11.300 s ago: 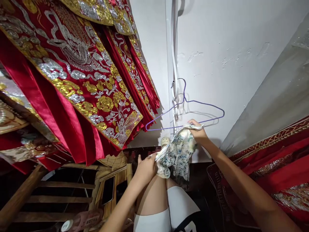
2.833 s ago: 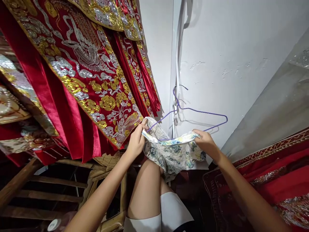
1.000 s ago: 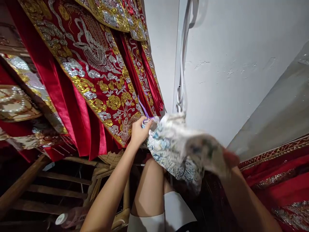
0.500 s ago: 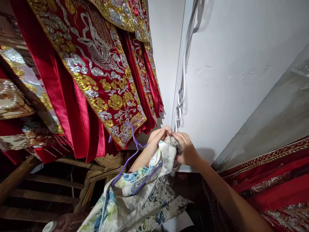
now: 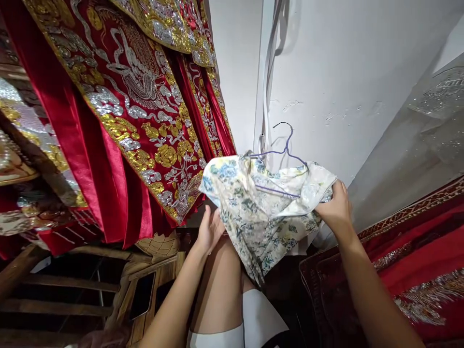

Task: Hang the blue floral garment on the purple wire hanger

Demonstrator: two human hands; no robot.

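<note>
A white floral blouse (image 5: 264,217) with blue and yellow flowers hangs on a thin purple clothes hanger (image 5: 287,150), whose hook points up in front of the white wall. My right hand (image 5: 337,205) grips the blouse at its right shoulder, with the fingers partly behind the cloth. Beside the left edge of the blouse is my left hand (image 5: 210,229), thumb raised and apart from the fingers. Its fingertips reach the cloth's edge, and whether they touch it I cannot tell.
Red embroidered garments (image 5: 166,140) hang at the left. A wooden chair-like frame (image 5: 125,285) with a phone (image 5: 142,296) stands lower left. White metalwork (image 5: 266,96) runs down the wall (image 5: 337,72). More red cloth (image 5: 416,261) and a sheer covering (image 5: 409,140) are at the right.
The blouse has turned and spread out, so the hanger's hook now points up. My hands, together before, have moved apart to its two sides, and my left hand has come off the cloth it gathered.
</note>
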